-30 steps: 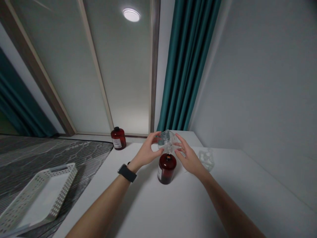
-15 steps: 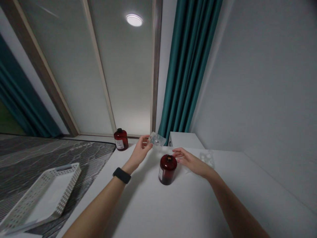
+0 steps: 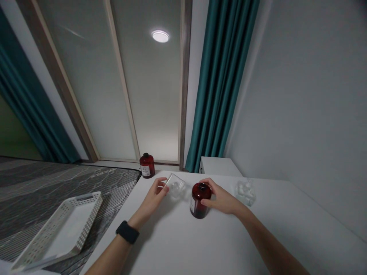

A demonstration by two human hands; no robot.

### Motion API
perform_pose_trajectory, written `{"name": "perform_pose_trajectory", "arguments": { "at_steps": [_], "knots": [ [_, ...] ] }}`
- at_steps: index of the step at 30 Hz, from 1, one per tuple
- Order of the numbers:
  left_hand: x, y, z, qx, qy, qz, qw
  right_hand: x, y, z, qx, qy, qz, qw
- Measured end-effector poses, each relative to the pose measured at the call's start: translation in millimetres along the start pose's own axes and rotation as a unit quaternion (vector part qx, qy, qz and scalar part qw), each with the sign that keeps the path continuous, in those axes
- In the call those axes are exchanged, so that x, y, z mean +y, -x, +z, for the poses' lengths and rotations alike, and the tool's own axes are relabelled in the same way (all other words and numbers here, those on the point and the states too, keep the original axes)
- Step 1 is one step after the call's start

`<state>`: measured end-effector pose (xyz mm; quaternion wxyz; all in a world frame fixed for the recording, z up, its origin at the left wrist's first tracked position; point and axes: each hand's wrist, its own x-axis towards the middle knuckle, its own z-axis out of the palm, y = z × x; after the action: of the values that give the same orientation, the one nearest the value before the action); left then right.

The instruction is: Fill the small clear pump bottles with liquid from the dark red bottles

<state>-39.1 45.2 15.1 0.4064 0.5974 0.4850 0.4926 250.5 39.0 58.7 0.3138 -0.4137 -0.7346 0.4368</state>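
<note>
My left hand (image 3: pixel 156 194), with a black band at its wrist, grips a clear, box-shaped piece (image 3: pixel 175 186) by its near left side. That see-through piece is tilted and held over the white table (image 3: pixel 172 244). Just right of it, my right hand (image 3: pixel 216 196) is closed around the upper part of a dark red bottle (image 3: pixel 197 208). The bottle stands upright on the table, its pale label facing left. Farther right lies another clear, lumpy item (image 3: pixel 246 192), whose kind I cannot make out.
A second dark red bottle (image 3: pixel 147 168) with a black cap stands at the table's far left corner. On the left, a white perforated basket (image 3: pixel 88 217) sits low on a grey patterned surface (image 3: pixel 117 179). A white cabinet (image 3: pixel 220 167) and teal curtain (image 3: pixel 223 84) are behind the table.
My left hand has brought the clear piece nearer and lower, toward the bottle. My right hand has gone from beside the bottle to gripping it. The view has shifted slightly.
</note>
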Motion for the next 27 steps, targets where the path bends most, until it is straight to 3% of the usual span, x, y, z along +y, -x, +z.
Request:
{"name": "perform_pose_trajectory", "arguments": {
  "at_steps": [11, 20, 27],
  "knots": [
    [-19, -2, 11, 0.059, 0.014, 0.036, 0.998, 10, 6, 7, 0.022, -0.003, -0.027, 0.999],
    [-6, 6, 16, 0.016, 0.000, 0.061, 0.998, 23, 9, 15, 0.037, -0.050, -0.051, 0.997],
    [-10, 5, 16, 0.016, -0.013, 0.058, 0.998, 35, 4, 10, 0.008, -0.105, -0.055, 0.993]
  ]
}}
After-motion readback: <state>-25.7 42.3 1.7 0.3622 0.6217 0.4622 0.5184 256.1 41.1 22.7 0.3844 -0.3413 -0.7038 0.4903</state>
